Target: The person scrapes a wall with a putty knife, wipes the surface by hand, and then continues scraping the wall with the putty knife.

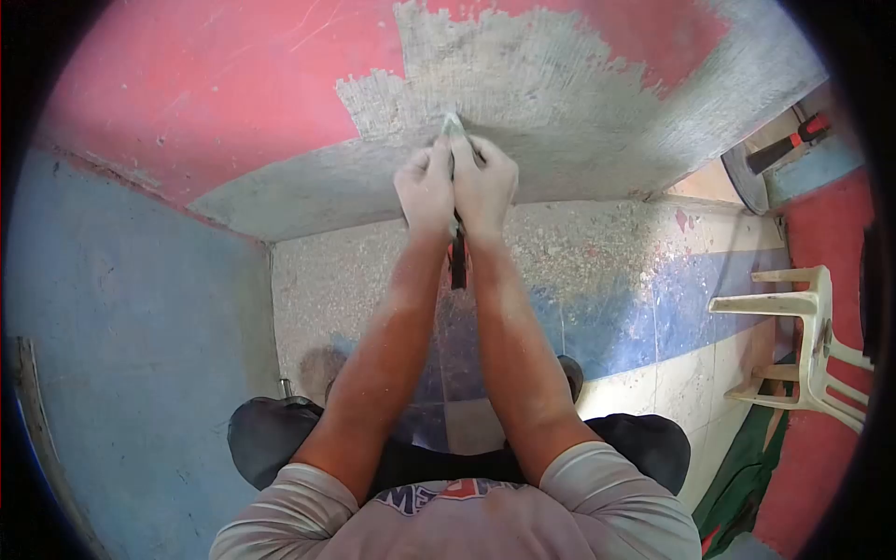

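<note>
A: Where was the tool [458, 266] in relation to the hands?

B: It was between them. Its pale tip came out ahead of the fingers, and its black and red handle came out behind, between the two wrists.

A: And how were the hands?

B: Both were closed and pressed side by side. The right hand [427, 187] held the tool from one side and the left hand [487, 187] from the other, the fingertips pinching near the tip. Both were covered with white dust.

A: Did the tip touch the wall [532, 84]?

B: It was at the wall, over the grey part, but I could not tell surely if it touched. Pink paint [233, 93] was on the wall to the left of this part, and also above it, with a ragged edge.

A: What was below the hands?

B: The floor [597, 261], with many small pale flakes spread on it, most thickly near the foot of the wall.

A: And at the sides?

B: On the left side stood a blue wall [131, 308]. On the right side was a white chair [810, 345], well apart from the hands, with a green cloth [737, 476] near its legs.
</note>
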`<state>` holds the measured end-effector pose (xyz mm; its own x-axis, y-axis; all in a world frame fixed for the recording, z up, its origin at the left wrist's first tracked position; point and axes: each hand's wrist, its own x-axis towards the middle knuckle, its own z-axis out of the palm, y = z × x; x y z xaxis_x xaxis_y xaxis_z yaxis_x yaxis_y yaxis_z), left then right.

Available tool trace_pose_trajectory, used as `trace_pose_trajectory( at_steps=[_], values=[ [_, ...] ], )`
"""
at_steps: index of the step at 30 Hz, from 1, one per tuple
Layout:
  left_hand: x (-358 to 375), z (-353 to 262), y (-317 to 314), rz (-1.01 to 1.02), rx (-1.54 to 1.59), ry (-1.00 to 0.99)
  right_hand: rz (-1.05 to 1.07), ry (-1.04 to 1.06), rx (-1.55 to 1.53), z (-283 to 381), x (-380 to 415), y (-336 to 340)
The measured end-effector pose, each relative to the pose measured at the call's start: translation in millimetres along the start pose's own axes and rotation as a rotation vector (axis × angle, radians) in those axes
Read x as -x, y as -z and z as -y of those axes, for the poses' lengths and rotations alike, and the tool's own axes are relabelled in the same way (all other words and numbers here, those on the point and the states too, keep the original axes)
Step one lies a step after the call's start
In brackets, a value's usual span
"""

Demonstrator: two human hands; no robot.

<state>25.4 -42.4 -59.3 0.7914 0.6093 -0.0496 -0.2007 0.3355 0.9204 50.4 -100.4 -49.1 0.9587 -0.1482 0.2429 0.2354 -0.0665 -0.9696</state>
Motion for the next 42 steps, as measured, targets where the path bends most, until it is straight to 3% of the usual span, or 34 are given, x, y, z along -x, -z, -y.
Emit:
trace_pose_trajectory(
  at_steps=[3,7,8,11,12,19,20,23,24,27,28,31,36,42],
  values=[
    [2,29,-6,0.074,-0.107,0.077,-0.03,-0.155,0.023,-17,1,22],
    [-2,20,-36,0.169,-0.032,-0.05,-0.046,-0.045,-0.03,-4,-23,39],
    [6,10,-45,0.163,0.009,-0.024,-0.07,-0.065,-0.114,4,-24,39],
    [12,27,-40,0.079,-0.183,-0.068,-0.021,-0.026,0.042,-13,-22,47],
    [12,30,-38,0.075,-0.192,-0.032,-0.04,-0.105,-0.014,-17,-18,43],
    [11,33,-50,0.046,-0.081,-0.015,-0.002,-0.158,-0.084,-20,-27,53],
    [15,33,-48,0.058,-0.151,-0.094,-0.03,-0.086,-0.042,-29,-26,52],
    [9,46,-48,0.05,-0.02,-0.013,-0.009,-0.126,0.0,-20,-26,54],
    [8,40,-51,0.054,-0.095,-0.098,0.041,-0.085,0.052,-14,-31,58],
    [15,26,-59,0.077,0.058,-0.012,-0.025,-0.092,-0.115,-13,-33,53],
    [16,27,-57,0.043,-0.076,-0.055,0.013,-0.126,-0.078,-4,-30,56],
    [15,29,-57,0.019,-0.073,-0.048,-0.028,-0.066,0.055,-8,-29,54],
    [10,5,-69,0.091,0.082,-0.064,-0.025,-0.014,-0.098,19,-46,51],
    [7,15,-67,0.058,0.04,-0.133,-0.001,-0.002,-0.004,18,-39,56]
  ],
)
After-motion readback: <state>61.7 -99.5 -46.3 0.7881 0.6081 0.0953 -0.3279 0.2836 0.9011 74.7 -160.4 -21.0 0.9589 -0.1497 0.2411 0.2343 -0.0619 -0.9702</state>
